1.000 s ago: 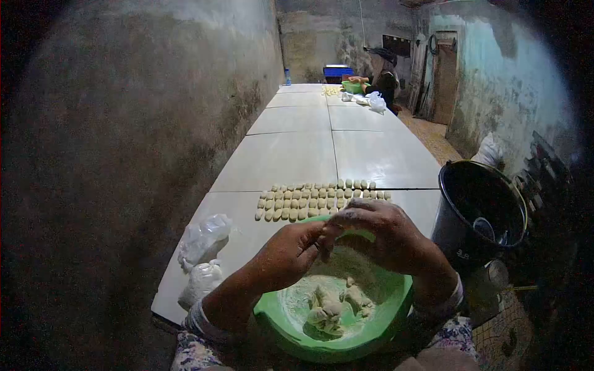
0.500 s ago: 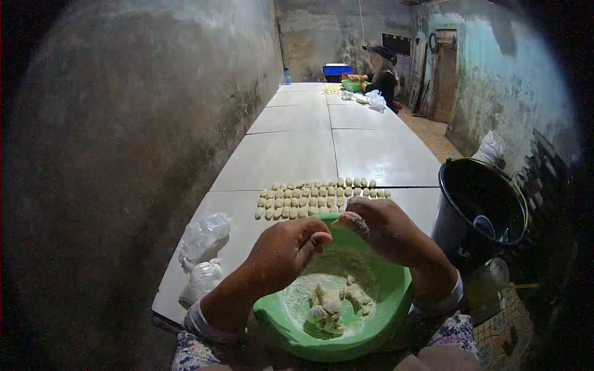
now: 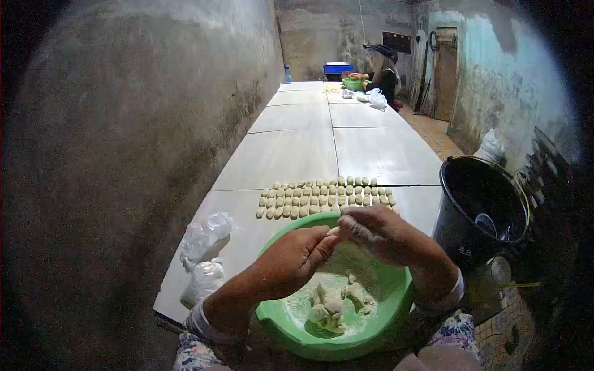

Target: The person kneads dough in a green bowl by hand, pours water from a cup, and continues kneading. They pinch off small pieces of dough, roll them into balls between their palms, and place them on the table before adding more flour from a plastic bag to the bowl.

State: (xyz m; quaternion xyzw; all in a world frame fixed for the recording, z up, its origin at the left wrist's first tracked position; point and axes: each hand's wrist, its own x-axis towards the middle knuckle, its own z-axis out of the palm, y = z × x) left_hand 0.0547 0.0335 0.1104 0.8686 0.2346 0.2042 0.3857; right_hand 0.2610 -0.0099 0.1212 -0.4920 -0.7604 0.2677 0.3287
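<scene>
Above the green basin (image 3: 284, 337), my two hands meet at a small pale piece of dough (image 3: 334, 231). My left hand (image 3: 300, 252) pinches it between thumb and fingers. My right hand (image 3: 387, 238), dusted with flour, closes on its other side, the fingers partly hidden. In the basin, floured lumps of dough (image 3: 331, 304) lie on loose white flour. Just past the rim, small oval dough pieces (image 3: 303, 201) stand in rows on the white table (image 3: 278, 154).
Left of the basin sit clear plastic bags (image 3: 207, 238), one holding white powder. A black bucket (image 3: 455, 229) stands at the table's right edge. At the far end, another person (image 3: 387, 80) works at a green container (image 3: 354, 85). A wall runs along the left.
My hands have come together over the basin, closing the gap between them. The piece of dough now shows between my fingertips. The far person's head has lowered.
</scene>
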